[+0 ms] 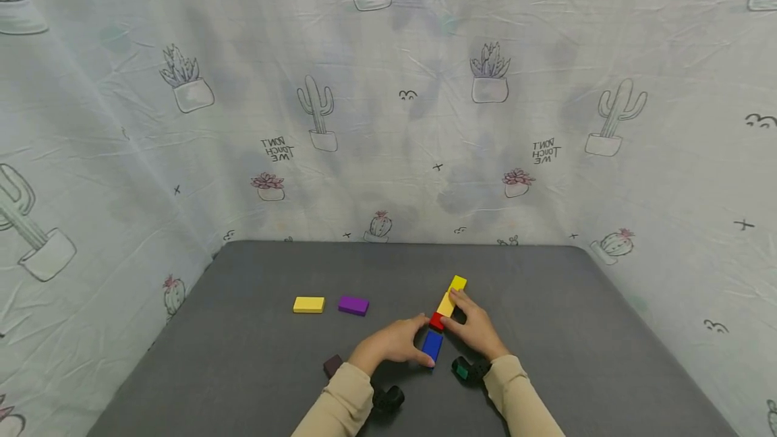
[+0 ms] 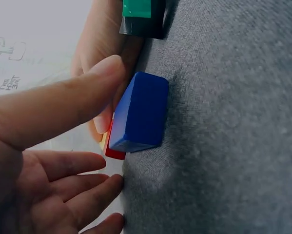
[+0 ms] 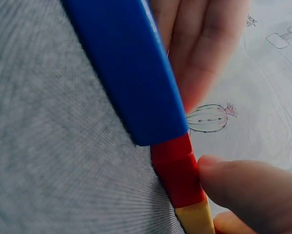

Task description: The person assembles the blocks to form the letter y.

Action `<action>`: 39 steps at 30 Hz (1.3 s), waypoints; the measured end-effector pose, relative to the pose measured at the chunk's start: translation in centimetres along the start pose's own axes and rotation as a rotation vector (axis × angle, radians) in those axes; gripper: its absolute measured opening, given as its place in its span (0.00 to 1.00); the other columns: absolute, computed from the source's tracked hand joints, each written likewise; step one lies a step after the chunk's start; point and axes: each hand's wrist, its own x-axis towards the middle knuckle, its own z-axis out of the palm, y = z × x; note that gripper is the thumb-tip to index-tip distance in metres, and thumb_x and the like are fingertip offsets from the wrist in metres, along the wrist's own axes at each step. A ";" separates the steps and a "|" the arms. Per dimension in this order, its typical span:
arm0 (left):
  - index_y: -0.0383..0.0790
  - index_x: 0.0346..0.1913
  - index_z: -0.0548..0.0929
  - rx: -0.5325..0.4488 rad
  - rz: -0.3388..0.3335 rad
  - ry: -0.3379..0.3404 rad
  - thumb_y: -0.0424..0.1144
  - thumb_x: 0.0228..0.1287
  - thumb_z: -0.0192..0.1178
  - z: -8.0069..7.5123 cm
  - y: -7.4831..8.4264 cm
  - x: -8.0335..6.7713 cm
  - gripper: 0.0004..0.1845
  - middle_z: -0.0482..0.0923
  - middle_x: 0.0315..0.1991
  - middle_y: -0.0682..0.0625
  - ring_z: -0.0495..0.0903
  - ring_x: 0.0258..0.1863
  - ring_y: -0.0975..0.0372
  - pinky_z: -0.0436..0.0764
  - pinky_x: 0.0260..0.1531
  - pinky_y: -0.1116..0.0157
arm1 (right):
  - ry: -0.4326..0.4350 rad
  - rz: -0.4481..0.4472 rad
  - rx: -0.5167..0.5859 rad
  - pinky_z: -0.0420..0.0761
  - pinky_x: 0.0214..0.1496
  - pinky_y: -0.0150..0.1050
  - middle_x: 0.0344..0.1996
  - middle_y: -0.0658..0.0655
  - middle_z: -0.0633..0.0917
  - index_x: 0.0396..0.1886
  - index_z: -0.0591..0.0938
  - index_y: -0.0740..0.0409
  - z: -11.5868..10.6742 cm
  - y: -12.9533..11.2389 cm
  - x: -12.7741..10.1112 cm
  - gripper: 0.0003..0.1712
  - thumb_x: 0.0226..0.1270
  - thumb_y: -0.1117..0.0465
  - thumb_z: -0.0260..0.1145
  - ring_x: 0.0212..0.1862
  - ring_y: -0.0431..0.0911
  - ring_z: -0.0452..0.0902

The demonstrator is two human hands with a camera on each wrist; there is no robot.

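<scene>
A blue block point(image 1: 432, 346), a red block point(image 1: 436, 321) and two yellow blocks stand end to end in a slanting row, the near yellow block point(image 1: 446, 305) behind the red and the far yellow block point(image 1: 459, 281) beyond it. Around the blue block my left hand point(image 1: 393, 341) is spread, its thumb point(image 2: 104, 73) by the near end and its fingers extended on the far side. My right hand point(image 1: 479, 332) lies along the row's right side. Its thumb point(image 3: 223, 175) touches the red block, and its index finger rests at the yellow blocks.
Farther left on the grey table point(image 1: 255, 356) lie a yellow block point(image 1: 309, 305) and a purple block point(image 1: 353, 305). A dark block point(image 1: 332, 365) is partly hidden by my left forearm. Black wrist cameras are worn on both wrists. Cactus-printed cloth point(image 1: 413, 133) hangs around the table.
</scene>
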 end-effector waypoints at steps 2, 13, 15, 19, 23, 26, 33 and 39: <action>0.43 0.70 0.64 -0.002 0.012 -0.006 0.53 0.51 0.70 0.1 -0.1 -0.2 0.45 0.60 0.71 0.45 0.65 0.68 0.53 0.68 0.64 0.54 | 0.000 0.000 0.001 0.59 0.69 0.58 0.69 0.62 0.65 0.68 0.67 0.63 0.0 0.0 0.0 0.40 0.62 0.47 0.66 0.72 0.58 0.56; 0.45 0.68 0.68 -0.018 0.044 0.010 0.52 0.52 0.70 0.3 -0.5 -0.9 0.40 0.71 0.64 0.51 0.71 0.62 0.58 0.72 0.60 0.56 | 0.000 -0.009 -0.001 0.60 0.69 0.58 0.69 0.62 0.65 0.68 0.67 0.63 -0.1 -0.1 -0.1 0.40 0.62 0.48 0.66 0.72 0.58 0.55; 0.46 0.66 0.70 -0.016 0.053 0.017 0.51 0.52 0.70 0.3 -0.5 -1.0 0.38 0.73 0.63 0.52 0.71 0.62 0.59 0.72 0.60 0.56 | 0.001 -0.009 -0.004 0.60 0.69 0.58 0.69 0.62 0.65 0.68 0.67 0.63 -0.1 -0.1 0.0 0.40 0.62 0.47 0.66 0.72 0.58 0.55; 0.46 0.65 0.72 -0.023 0.064 0.018 0.49 0.52 0.71 0.4 -0.4 -1.1 0.37 0.74 0.62 0.52 0.71 0.62 0.59 0.72 0.60 0.57 | -0.001 -0.005 -0.008 0.61 0.69 0.58 0.69 0.62 0.65 0.68 0.67 0.62 0.0 0.0 0.0 0.40 0.62 0.46 0.66 0.72 0.58 0.56; 0.45 0.66 0.71 -0.035 0.063 0.028 0.47 0.52 0.71 0.5 -0.3 -1.0 0.36 0.74 0.62 0.51 0.71 0.62 0.57 0.72 0.60 0.56 | -0.002 -0.006 -0.012 0.61 0.69 0.58 0.69 0.62 0.65 0.68 0.67 0.63 -0.1 0.0 -0.1 0.40 0.62 0.46 0.66 0.72 0.58 0.56; 0.45 0.66 0.71 -0.028 0.059 0.038 0.47 0.53 0.70 0.4 -0.4 -0.8 0.36 0.74 0.62 0.51 0.71 0.62 0.57 0.72 0.60 0.55 | 0.003 -0.009 -0.012 0.61 0.69 0.58 0.69 0.62 0.66 0.67 0.68 0.64 -0.1 0.0 0.0 0.39 0.62 0.47 0.66 0.72 0.58 0.56; 0.46 0.64 0.74 0.002 0.060 0.045 0.47 0.52 0.71 0.2 -0.7 -0.6 0.34 0.76 0.60 0.52 0.72 0.61 0.58 0.73 0.59 0.57 | 0.022 -0.012 -0.009 0.62 0.68 0.59 0.68 0.63 0.67 0.67 0.69 0.63 0.2 0.1 0.1 0.39 0.61 0.47 0.67 0.71 0.58 0.57; 0.49 0.63 0.74 0.008 0.057 0.036 0.47 0.50 0.72 0.1 -0.8 -0.6 0.35 0.75 0.60 0.55 0.72 0.61 0.60 0.73 0.59 0.59 | 0.025 -0.002 -0.015 0.61 0.68 0.59 0.69 0.63 0.66 0.67 0.69 0.63 0.2 0.0 0.3 0.39 0.61 0.47 0.67 0.71 0.59 0.57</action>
